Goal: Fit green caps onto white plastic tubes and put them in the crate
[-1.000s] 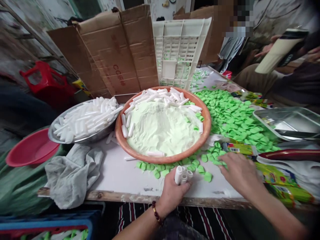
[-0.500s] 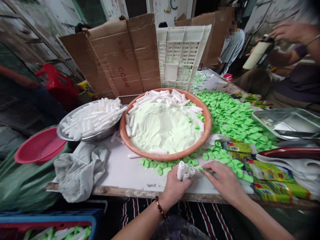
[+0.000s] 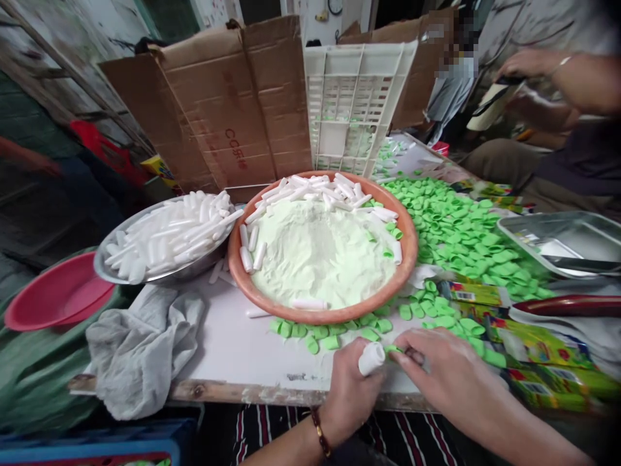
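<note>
My left hand (image 3: 350, 382) is closed around white plastic tubes (image 3: 371, 358), whose open ends point up and to the right; motion blurs how many there are. Beside it, my right hand (image 3: 439, 362) pinches a small green cap (image 3: 392, 349) between thumb and fingers, close to the tubes. In front of both hands stands an orange-brown basin (image 3: 321, 316) of pale green powder (image 3: 310, 252), with white tubes along its far and left sides. Several green caps (image 3: 331, 342) lie on the table below the basin's near rim.
A metal bowl of white tubes (image 3: 169, 233) and a grey cloth (image 3: 145, 349) lie left. Right are a heap of green caps (image 3: 466, 239), colourful packets (image 3: 548, 346) and a clear tray (image 3: 582, 226). Cardboard (image 3: 233, 103) and a white crate (image 3: 356, 97) stand behind. Another person's hand (image 3: 528, 63) holds a bottle.
My right hand has brought the green cap leftward to the tubes in my left hand. My left hand has turned, tilting the tubes rightward. The view has shifted slightly.
</note>
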The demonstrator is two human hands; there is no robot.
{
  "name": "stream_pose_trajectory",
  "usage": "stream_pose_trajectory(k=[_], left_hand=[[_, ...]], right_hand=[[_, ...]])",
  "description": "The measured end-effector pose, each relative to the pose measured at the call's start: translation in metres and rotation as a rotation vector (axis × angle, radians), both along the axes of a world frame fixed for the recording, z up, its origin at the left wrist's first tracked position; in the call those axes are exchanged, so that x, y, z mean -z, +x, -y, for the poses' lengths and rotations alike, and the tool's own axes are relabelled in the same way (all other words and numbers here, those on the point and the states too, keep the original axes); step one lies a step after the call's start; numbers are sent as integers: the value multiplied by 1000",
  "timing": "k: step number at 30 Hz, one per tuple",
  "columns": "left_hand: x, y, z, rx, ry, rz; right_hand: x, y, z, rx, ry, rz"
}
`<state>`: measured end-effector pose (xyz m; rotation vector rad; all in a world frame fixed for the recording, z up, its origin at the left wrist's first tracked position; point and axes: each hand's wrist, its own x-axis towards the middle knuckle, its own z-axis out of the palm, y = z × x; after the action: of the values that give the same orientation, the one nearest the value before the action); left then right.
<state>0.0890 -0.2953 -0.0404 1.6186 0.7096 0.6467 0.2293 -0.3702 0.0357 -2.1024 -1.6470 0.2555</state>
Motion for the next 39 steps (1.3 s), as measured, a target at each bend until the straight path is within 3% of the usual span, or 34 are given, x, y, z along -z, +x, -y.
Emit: stream_pose_trajectory(k=[7,13,15,18,21,24,27,34,39], left_hand=[[3,4,-2,53,104,-75],[-2,2,-2,65,149,-49],[-3,1,-2,39,139,-54],[-4,-1,-3,-3,110,-84],[-5,-1,-2,-21,87,-105],[-4,-1,-2,-38,40,-116],[-3,-1,-3,-27,24,-92],[-6,1,-5,-18,16,-119],[-6,0,-5,-21,-17,-111]], right_hand=[[3,3,-3,61,-85,12],[17,7,23,101,4,-142],[24,24,26,144,60,-145],[37,63,15,193,143,19],[48,101,3,140,102,138],[53,121,8,211,101,159],[57,121,22,235,70,140],[65,103,18,85,-27,306],[67,85,20,-26,-49,232]])
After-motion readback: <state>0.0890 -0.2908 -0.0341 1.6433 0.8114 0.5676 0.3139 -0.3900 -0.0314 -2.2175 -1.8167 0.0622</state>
